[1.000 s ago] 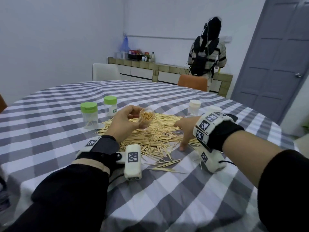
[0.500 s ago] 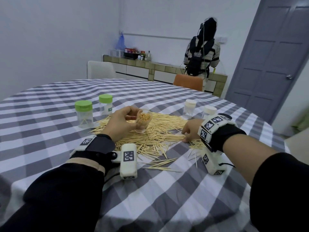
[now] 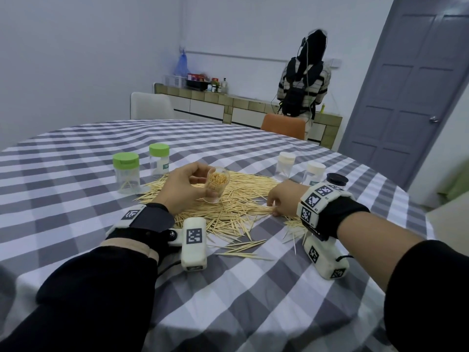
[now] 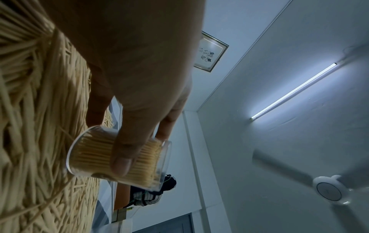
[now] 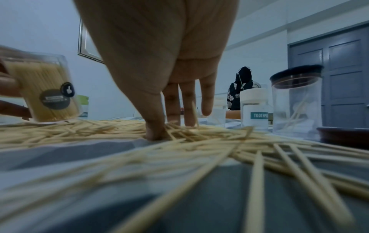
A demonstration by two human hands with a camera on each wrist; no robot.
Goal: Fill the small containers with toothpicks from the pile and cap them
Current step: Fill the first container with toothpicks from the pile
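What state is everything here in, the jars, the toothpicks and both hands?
Left hand: grips the clear container.
Clear container: uncapped, tilted, packed with toothpicks.
Right hand: fingertips down in the toothpick pile.
Toothpick pile: spread loose on the table.
Green-lidded jars: capped, upright.
White-lidded jars: capped, upright.

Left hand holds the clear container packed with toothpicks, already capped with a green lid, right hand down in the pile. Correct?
Not quite: the clear container in the left hand has no lid; the head view shows its mouth open with toothpick tips showing. The rest holds: it is packed full, and the right hand is down in the pile.
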